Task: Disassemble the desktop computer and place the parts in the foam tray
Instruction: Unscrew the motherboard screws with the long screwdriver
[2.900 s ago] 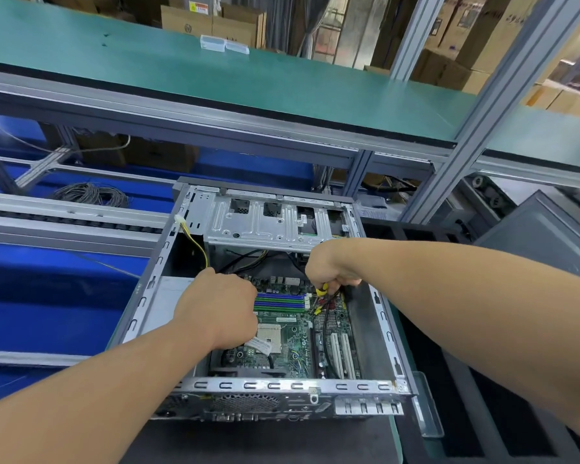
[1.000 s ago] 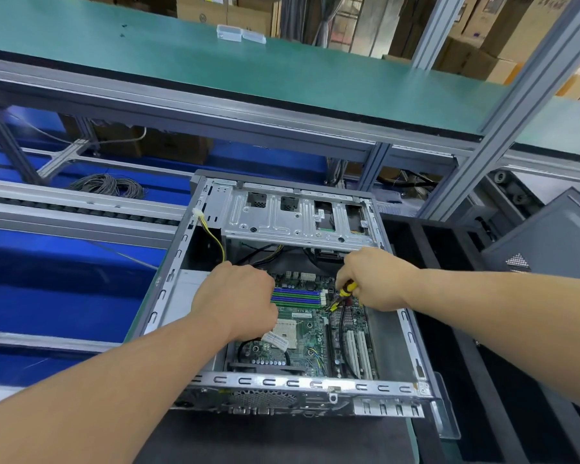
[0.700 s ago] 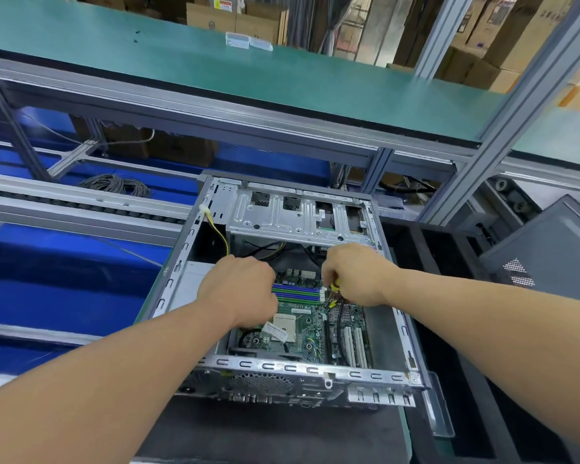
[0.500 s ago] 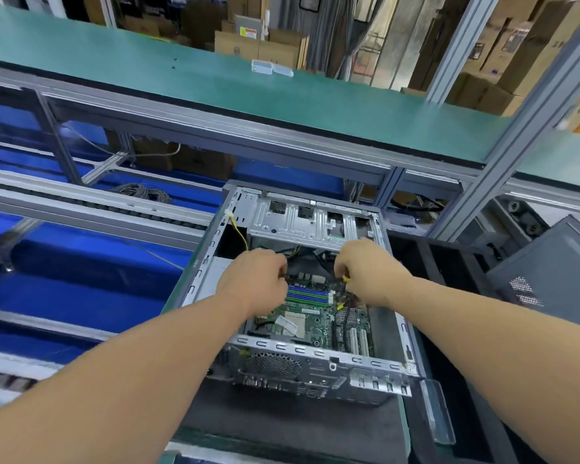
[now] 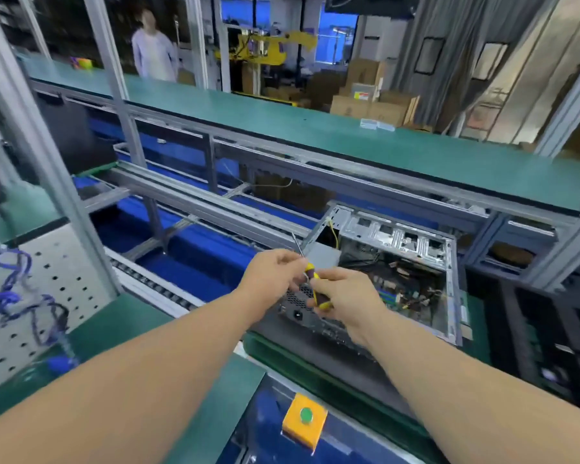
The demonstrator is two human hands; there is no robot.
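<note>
A green-topped bench [image 5: 188, 333] is carrying an opened desktop computer case [image 5: 392, 279] on an assembly line, with a second green work surface [image 5: 349, 135] running across the far side above blue conveyor lanes [image 5: 181, 272]. Both hands are meeting just left of the case: the right hand [image 5: 345, 303] is gripping the yellow-and-purple handle of a screwdriver [image 5: 312, 279], while the left hand [image 5: 275, 272] is pinching near its metal shaft, which is pointing up and away. A dark foam tray [image 5: 549, 336] is lying right of the case, its contents blurred. Cardboard boxes [image 5: 365, 98] and a standing person [image 5: 153, 48] are filling the room behind. A perforated panel [image 5: 31, 296] with a blue coiled cable [image 5: 17, 299] is sitting at left; motion blur is softening much detail.
</note>
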